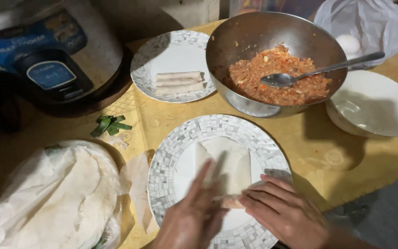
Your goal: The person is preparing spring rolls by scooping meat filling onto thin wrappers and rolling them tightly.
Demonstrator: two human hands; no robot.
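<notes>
Low in the frame, left hand [190, 216] and right hand [285, 213] press flat, extended fingers [259, 193] on a half-rolled spring roll wrapper [224, 168] over the mosaic-rimmed plate [171, 157]. Three finished rolls [179, 82] lie upper left; filling [277, 76] and wrappers [56, 193] remain.

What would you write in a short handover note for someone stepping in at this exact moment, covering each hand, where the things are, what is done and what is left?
Left hand: fingers flat on the wrapper, blurred by motion, gripping nothing.
Right hand: fingers pressed on the rolled end of the wrapper.
Things: wrapper partly rolled on the near patterned plate, sides folded in. Filling and spoon in the metal bowl. Spare wrappers at the left.
Done: finished rolls lie on the far plate.
Left: the far flap of this wrapper is still flat; filling remains.
</notes>
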